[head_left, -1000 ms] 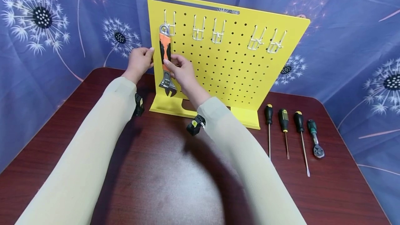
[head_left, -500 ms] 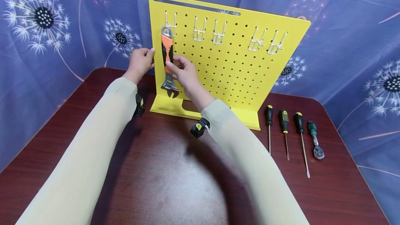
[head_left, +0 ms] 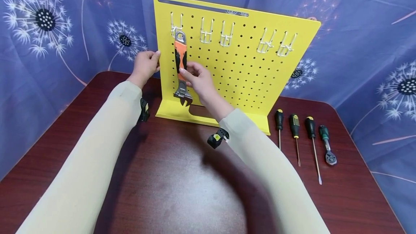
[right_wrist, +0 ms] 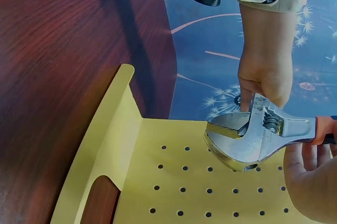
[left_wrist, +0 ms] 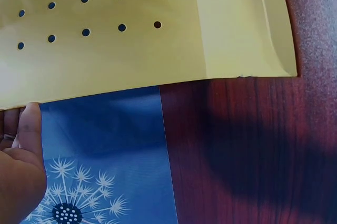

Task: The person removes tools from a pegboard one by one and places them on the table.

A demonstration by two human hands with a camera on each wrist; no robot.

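My right hand (head_left: 202, 79) pinches an adjustable wrench (head_left: 181, 57) by its orange and black handle. The wrench hangs ring end up, its jaws pointing down, in front of a yellow pegboard (head_left: 276, 78). Its ring overlaps the lower right of the leftmost wire hook (head_left: 173, 30); whether they touch I cannot tell. In the right wrist view the metal head of the wrench (right_wrist: 253, 134) shows clearly, with the right hand (right_wrist: 310, 187) behind it. My left hand (head_left: 145, 66) grips the board's left edge, thumb on the front, as the left wrist view of that hand (left_wrist: 23, 171) also shows.
Several more wire hooks (head_left: 226, 35) run along the board's upper part. Right of the board lie three screwdrivers (head_left: 294, 125) and a ratchet wrench (head_left: 326, 138) on the dark red table (head_left: 182, 183). A blue dandelion-print cloth (head_left: 107, 3) hangs behind.
The right hand has carried the adjustable wrench to the right and slightly down, so its ring now sits lower right of the leftmost hook. The left hand has kept its hold on the board.
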